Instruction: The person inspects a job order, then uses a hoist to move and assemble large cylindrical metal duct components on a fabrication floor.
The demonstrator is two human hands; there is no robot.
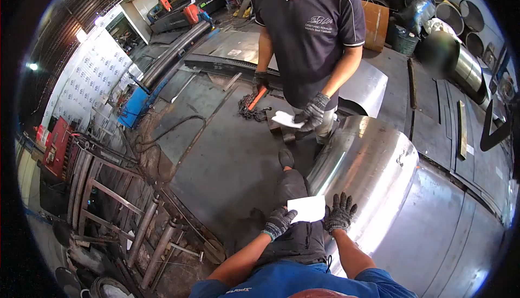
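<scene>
My left hand, in a dark knit glove, is closed on the edge of a white sheet of paper, held low in front of my body. My right hand, gloved too, has its fingers spread against a shiny rolled metal cylinder. The paper's right edge comes close to that hand's thumb. Facing me stands a co-worker in a dark shirt. One of the co-worker's gloved hands holds a white paper; the other is at an orange bar-like piece beside a dark chain.
Steel frames and pipes crowd the lower left. Long rollers with a blue base stand farther back. Flat metal sheets lie to the right. Several rolled metal rings are stacked at the upper right. A dark cable crosses the floor.
</scene>
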